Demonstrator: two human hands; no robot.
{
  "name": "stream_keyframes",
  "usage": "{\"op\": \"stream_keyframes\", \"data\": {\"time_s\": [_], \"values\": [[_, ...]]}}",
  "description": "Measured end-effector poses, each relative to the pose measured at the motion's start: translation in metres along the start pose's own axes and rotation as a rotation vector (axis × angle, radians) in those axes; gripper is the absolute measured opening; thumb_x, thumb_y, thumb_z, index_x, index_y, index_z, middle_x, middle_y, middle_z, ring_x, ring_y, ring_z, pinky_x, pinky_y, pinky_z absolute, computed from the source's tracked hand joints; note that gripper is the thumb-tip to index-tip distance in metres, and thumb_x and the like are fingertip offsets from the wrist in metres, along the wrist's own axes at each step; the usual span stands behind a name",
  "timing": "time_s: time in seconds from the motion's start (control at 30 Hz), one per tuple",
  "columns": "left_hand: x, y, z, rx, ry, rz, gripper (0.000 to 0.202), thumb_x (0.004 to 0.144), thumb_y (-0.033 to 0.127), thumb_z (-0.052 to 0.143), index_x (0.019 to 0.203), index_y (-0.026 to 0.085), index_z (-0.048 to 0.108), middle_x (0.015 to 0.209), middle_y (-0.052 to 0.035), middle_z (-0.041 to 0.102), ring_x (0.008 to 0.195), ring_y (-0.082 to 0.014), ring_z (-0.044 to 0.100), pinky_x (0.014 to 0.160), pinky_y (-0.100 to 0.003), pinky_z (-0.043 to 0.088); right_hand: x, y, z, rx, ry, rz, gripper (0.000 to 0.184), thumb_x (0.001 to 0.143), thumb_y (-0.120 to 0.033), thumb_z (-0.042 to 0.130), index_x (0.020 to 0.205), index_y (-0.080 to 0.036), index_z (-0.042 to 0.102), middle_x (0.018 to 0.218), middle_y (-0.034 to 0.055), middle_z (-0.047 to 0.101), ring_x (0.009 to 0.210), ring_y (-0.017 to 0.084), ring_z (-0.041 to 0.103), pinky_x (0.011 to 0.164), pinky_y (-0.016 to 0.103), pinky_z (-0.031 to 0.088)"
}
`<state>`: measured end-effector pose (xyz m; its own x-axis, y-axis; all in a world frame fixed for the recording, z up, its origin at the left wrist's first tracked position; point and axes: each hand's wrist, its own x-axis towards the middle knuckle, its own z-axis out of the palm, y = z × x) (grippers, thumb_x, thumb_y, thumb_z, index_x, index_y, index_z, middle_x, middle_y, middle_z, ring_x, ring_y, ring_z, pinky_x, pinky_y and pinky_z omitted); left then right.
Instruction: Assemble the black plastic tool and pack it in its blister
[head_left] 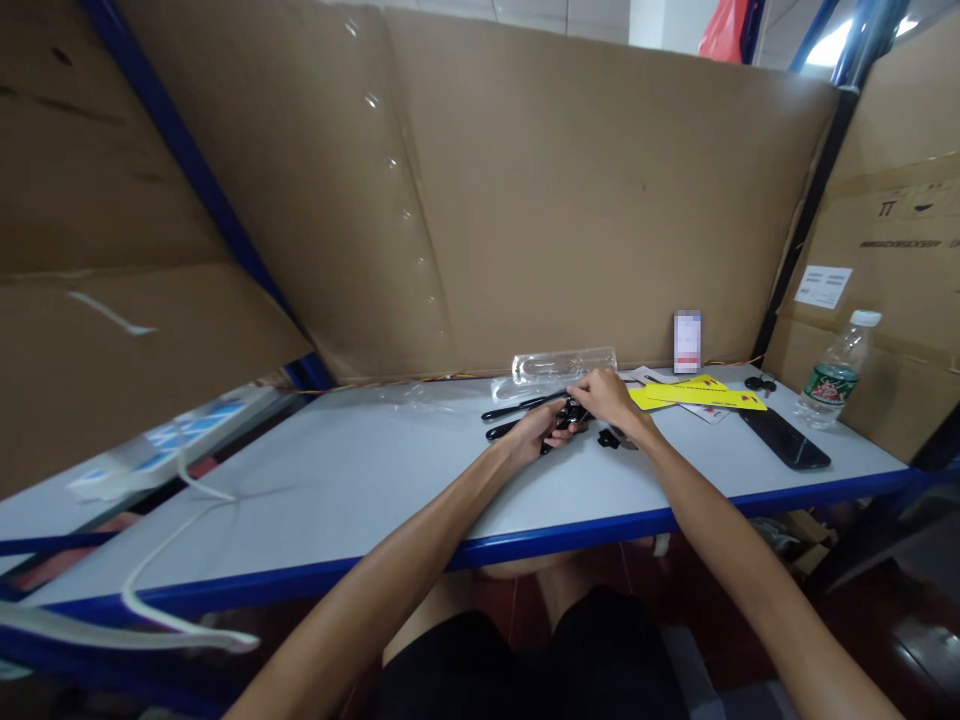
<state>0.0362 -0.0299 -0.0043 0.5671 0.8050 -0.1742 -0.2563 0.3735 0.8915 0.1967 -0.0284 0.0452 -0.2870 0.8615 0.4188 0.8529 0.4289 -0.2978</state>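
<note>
My left hand point(538, 428) is closed around the dark middle of a black-handled tool point(504, 432), whose long glossy handles point left above the table. I cannot make out what kind of tool it is, since my fingers cover its centre. At the right end of it, my right hand point(606, 394) pinches the tool from above. A small black piece point(609, 438) lies on the table just below my right wrist. Behind my hands stands a clear plastic blister shell point(564, 364), with more clear plastic beside it.
Yellow printed cards point(705, 396) and a dark phone point(787, 438) lie to the right. A water bottle point(831, 382), keys point(760, 384) and a propped phone point(687, 342) stand or lie farther back. Cardboard point(570, 200) walls the table point(315, 480); a white cable point(150, 560) hangs at left.
</note>
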Motion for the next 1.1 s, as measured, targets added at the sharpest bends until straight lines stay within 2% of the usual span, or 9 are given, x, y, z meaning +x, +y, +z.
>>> {"op": "stream_keyframes", "data": {"time_s": [0.13, 0.23, 0.33, 0.47, 0.57, 0.63, 0.7, 0.87, 1.1], "values": [[0.001, 0.001, 0.000, -0.014, 0.040, 0.022, 0.022, 0.101, 0.032, 0.041, 0.089, 0.016, 0.050, 0.061, -0.0006, 0.053, 0.037, -0.0046, 0.035, 0.031, -0.012, 0.018, 0.005, 0.006, 0.004, 0.107, 0.009, 0.013, 0.032, 0.091, -0.034, 0.060, 0.070, -0.018, 0.078, 0.062, 0.0019, 0.066, 0.062, 0.015, 0.054, 0.056, 0.026, 0.026], [0.000, 0.003, 0.001, -0.016, 0.130, 0.036, 0.031, 0.104, 0.032, 0.032, 0.086, 0.015, 0.050, 0.059, -0.0011, 0.052, 0.036, -0.0046, 0.034, 0.031, -0.013, 0.017, 0.009, 0.015, 0.002, 0.196, 0.099, 0.020, 0.034, 0.092, -0.036, 0.057, 0.073, -0.017, 0.078, 0.061, 0.0002, 0.064, 0.061, 0.014, 0.054, 0.057, 0.025, 0.029], [-0.001, 0.003, 0.004, 0.000, 0.157, 0.050, 0.031, 0.104, 0.035, 0.034, 0.086, 0.015, 0.051, 0.059, -0.0015, 0.054, 0.036, -0.0046, 0.033, 0.032, -0.014, 0.017, 0.012, 0.025, 0.000, 0.203, 0.180, 0.032, 0.033, 0.093, -0.037, 0.056, 0.076, -0.019, 0.077, 0.064, 0.0007, 0.065, 0.064, 0.015, 0.055, 0.057, 0.025, 0.030], [-0.002, -0.002, 0.011, 0.069, 0.214, 0.161, 0.025, 0.101, 0.039, 0.043, 0.090, 0.017, 0.050, 0.059, -0.0011, 0.055, 0.036, -0.0054, 0.035, 0.033, -0.014, 0.017, 0.015, 0.035, 0.003, 0.159, 0.223, 0.220, 0.024, 0.088, -0.040, 0.066, 0.078, -0.020, 0.074, 0.074, 0.0040, 0.070, 0.070, 0.017, 0.060, 0.056, 0.025, 0.031], [-0.002, -0.004, 0.015, 0.099, 0.262, 0.278, 0.025, 0.098, 0.044, 0.049, 0.095, 0.020, 0.050, 0.058, 0.0013, 0.054, 0.035, -0.0056, 0.034, 0.033, -0.013, 0.016, 0.018, 0.040, 0.010, 0.313, 0.101, 0.308, 0.037, 0.087, -0.051, 0.069, 0.070, -0.018, 0.067, 0.066, 0.0045, 0.068, 0.060, 0.015, 0.059, 0.050, 0.023, 0.032], [-0.002, -0.004, 0.018, 0.102, 0.238, 0.323, 0.028, 0.095, 0.048, 0.054, 0.098, 0.021, 0.050, 0.058, 0.0027, 0.053, 0.035, -0.0055, 0.033, 0.034, -0.014, 0.016, 0.020, 0.040, 0.017, 0.526, -0.041, 0.255, 0.043, 0.088, -0.055, 0.067, 0.068, -0.017, 0.064, 0.059, 0.0023, 0.064, 0.050, 0.013, 0.055, 0.044, 0.021, 0.033], [-0.004, -0.003, 0.019, 0.116, 0.199, 0.345, 0.032, 0.092, 0.051, 0.057, 0.099, 0.020, 0.051, 0.058, 0.0034, 0.053, 0.035, -0.0053, 0.032, 0.034, -0.014, 0.016, 0.022, 0.038, 0.022, 0.702, -0.099, 0.192, 0.043, 0.088, -0.054, 0.067, 0.069, -0.017, 0.062, 0.056, 0.0004, 0.062, 0.044, 0.011, 0.052, 0.039, 0.020, 0.034], [-0.007, -0.002, 0.022, 0.169, 0.175, 0.385, 0.039, 0.088, 0.056, 0.062, 0.099, 0.019, 0.054, 0.058, 0.0037, 0.053, 0.035, -0.0044, 0.032, 0.033, -0.014, 0.016, 0.021, 0.031, 0.027, 0.800, -0.034, 0.141, 0.038, 0.088, -0.047, 0.069, 0.067, -0.017, 0.062, 0.050, -0.0027, 0.057, 0.038, 0.009, 0.047, 0.034, 0.019, 0.034], [-0.009, -0.002, 0.024, 0.202, 0.167, 0.429, 0.042, 0.086, 0.060, 0.064, 0.096, 0.020, 0.054, 0.058, 0.0041, 0.053, 0.035, -0.0041, 0.032, 0.032, -0.013, 0.017, 0.020, 0.029, 0.024, 0.811, -0.055, 0.083, 0.044, 0.085, -0.055, 0.070, 0.067, -0.017, 0.061, 0.048, -0.0032, 0.057, 0.038, 0.010, 0.050, 0.036, 0.019, 0.037]]}}
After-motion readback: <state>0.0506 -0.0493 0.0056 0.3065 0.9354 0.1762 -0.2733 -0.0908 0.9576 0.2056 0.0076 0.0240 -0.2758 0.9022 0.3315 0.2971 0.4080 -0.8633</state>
